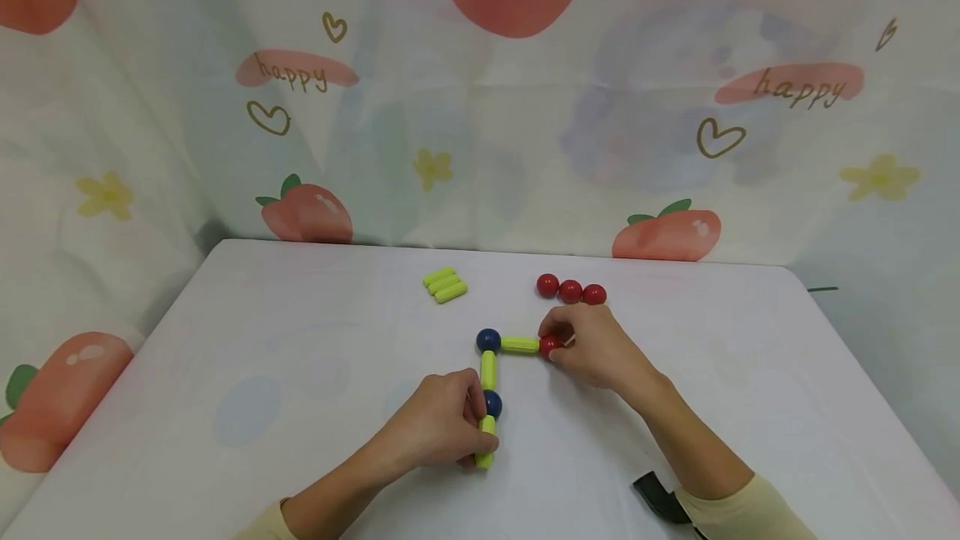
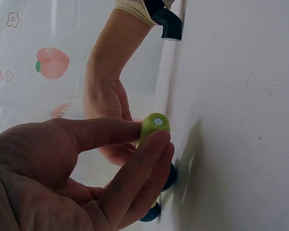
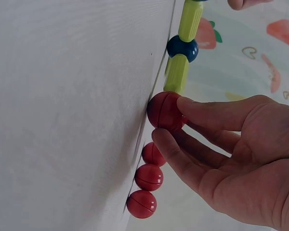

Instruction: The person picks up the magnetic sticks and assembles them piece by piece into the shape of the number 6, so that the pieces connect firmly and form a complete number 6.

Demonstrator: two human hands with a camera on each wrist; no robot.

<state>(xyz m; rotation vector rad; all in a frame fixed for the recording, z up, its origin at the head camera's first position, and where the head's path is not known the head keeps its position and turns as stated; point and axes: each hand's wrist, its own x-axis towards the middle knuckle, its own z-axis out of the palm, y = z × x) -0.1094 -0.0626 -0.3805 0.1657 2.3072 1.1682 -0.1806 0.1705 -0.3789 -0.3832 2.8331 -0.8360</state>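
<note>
My left hand [image 1: 442, 419] pinches the lowest yellow-green magnetic rod [image 2: 153, 126], whose round silvery end faces the left wrist camera. That rod meets a blue ball [image 1: 492, 403], from which a second rod [image 1: 489, 371] runs up to another blue ball [image 1: 488, 340]. A third rod [image 1: 520, 345] extends rightward from this upper ball. At its right end my right hand [image 1: 596, 346] holds a red ball [image 3: 164, 111] between thumb and fingers, and the ball touches the rod.
Three red balls [image 1: 571, 292] sit in a touching row behind my right hand. Several yellow-green rods [image 1: 446, 284] lie side by side at the back of the white table [image 1: 300, 390]. A printed curtain [image 1: 480, 140] hangs behind it. Near the right sleeve is a black strap-like piece [image 1: 660, 498].
</note>
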